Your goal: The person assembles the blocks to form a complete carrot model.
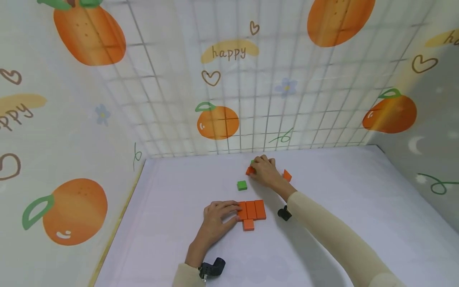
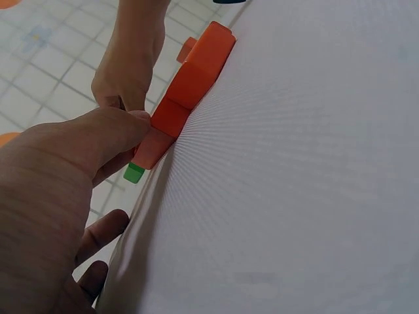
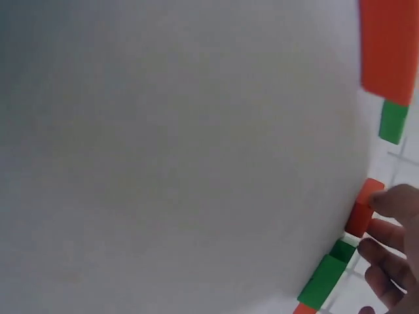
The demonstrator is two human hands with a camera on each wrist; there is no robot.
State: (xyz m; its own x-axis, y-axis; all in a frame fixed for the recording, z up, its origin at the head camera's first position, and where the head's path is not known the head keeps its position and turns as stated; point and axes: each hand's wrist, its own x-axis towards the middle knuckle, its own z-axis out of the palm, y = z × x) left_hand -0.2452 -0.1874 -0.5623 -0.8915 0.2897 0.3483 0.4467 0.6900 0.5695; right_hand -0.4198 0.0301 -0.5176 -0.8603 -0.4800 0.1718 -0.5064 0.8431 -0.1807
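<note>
Three orange rectangular blocks (image 1: 255, 210) lie side by side, with a small orange square block (image 1: 248, 225) against their near edge. My left hand (image 1: 216, 219) holds the leftmost orange block (image 2: 152, 148) at its left end between thumb and fingers; the other fingers are spread. Farther back, my right hand (image 1: 265, 171) pinches an orange block (image 3: 364, 209) at the table surface, partly hidden by the fingers. Next to that hand is a green block (image 3: 324, 281), mostly covered in the head view. A green square block (image 1: 242, 185) lies between the two hands.
Another orange block (image 1: 287, 175) sits right of my right hand. The white table (image 1: 161, 191) meets patterned cloth walls (image 1: 172, 99) at the back and sides. Black wrist cameras are strapped to the left wrist (image 1: 212, 269) and the right wrist (image 1: 285, 213).
</note>
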